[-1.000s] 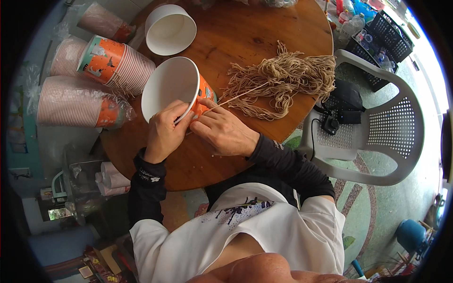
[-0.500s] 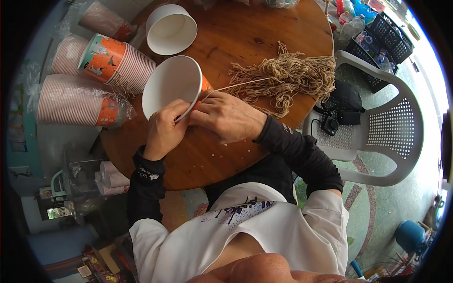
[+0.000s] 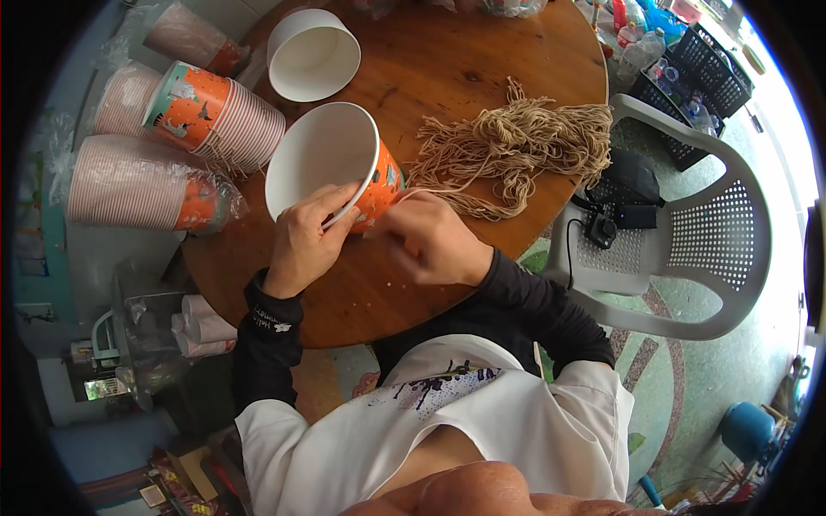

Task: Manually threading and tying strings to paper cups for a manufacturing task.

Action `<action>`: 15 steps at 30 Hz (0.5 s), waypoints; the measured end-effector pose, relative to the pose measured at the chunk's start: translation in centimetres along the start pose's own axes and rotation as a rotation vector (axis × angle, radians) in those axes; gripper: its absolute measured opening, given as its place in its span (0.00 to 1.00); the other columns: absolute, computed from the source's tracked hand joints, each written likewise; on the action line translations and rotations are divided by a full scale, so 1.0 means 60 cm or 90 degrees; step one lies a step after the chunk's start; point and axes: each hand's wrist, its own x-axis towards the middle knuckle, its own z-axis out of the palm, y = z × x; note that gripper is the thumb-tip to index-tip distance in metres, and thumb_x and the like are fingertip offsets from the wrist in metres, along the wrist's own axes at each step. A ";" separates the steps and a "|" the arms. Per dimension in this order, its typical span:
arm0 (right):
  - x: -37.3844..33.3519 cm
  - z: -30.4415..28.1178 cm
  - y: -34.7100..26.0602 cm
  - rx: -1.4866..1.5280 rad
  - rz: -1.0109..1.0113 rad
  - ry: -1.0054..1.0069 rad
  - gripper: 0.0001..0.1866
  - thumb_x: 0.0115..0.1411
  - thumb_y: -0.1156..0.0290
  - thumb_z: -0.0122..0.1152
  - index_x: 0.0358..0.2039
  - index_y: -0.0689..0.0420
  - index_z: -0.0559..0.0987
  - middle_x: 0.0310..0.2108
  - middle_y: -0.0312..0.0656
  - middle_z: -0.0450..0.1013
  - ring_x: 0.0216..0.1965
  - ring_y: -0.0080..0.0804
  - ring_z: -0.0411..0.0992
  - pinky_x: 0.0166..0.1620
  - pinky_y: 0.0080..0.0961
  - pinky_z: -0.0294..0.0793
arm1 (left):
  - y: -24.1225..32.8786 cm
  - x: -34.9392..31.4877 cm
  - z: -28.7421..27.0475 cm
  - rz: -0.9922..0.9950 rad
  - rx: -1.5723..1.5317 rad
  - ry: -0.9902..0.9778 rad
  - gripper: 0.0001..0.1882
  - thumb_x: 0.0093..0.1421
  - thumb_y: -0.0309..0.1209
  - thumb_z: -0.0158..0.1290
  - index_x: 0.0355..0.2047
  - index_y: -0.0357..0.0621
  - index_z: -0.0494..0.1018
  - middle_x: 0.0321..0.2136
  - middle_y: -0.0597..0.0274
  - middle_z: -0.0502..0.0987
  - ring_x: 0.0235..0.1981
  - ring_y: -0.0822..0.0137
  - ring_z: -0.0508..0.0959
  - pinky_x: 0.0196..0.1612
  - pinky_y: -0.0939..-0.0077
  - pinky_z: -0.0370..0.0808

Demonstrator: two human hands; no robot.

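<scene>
A large paper bucket (image 3: pixel 375 199), white inside and orange printed outside, stands tilted on the round wooden table. My left hand (image 3: pixel 303 239) grips its near rim, thumb outside and fingers within. Just right of the bucket's side, my right hand (image 3: pixel 434 239) is curled closed and smeared by motion. A beige string (image 3: pixel 422 190) passes from its fingers toward a loose heap of the same string (image 3: pixel 525 150) on the right. The fingertips of my right hand are partly blurred.
Another white paper bucket (image 3: pixel 313 55) sits farther back. Stacked orange buckets (image 3: pixel 215 112), some in plastic wrap, lie along the left. A grey plastic chair (image 3: pixel 705 232) with a black bag and camera (image 3: pixel 601 229) stands at the right, near black crates (image 3: pixel 710 69).
My right hand has moved down and slightly right, away from the rim. The bucket has shifted a little right, showing more of its orange side. The string, taut before, now hangs slacker.
</scene>
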 end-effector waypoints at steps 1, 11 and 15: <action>-0.006 0.006 0.003 0.039 0.095 0.068 0.08 0.49 0.80 0.59 0.33 0.59 0.76 0.26 0.42 0.72 0.29 0.36 0.72 0.38 0.28 0.71 | 0.001 -0.001 0.000 -0.021 -0.014 -0.012 0.14 0.58 0.23 0.55 0.45 0.39 0.75 0.32 0.53 0.77 0.30 0.54 0.78 0.33 0.69 0.74; 0.018 0.004 0.029 0.401 0.468 0.073 0.05 0.60 0.72 0.56 0.30 0.60 0.73 0.29 0.31 0.72 0.33 0.18 0.69 0.42 0.18 0.69 | 0.012 -0.002 -0.004 -0.063 0.000 -0.039 0.05 0.58 0.25 0.56 0.34 0.37 0.74 0.28 0.54 0.76 0.27 0.53 0.77 0.30 0.67 0.72; 0.028 0.002 0.029 0.533 0.509 0.045 0.05 0.60 0.72 0.56 0.30 0.60 0.75 0.30 0.34 0.75 0.36 0.21 0.73 0.46 0.21 0.71 | 0.012 -0.002 -0.004 -0.062 0.007 -0.038 0.05 0.57 0.25 0.56 0.31 0.37 0.73 0.27 0.54 0.75 0.27 0.53 0.77 0.29 0.67 0.72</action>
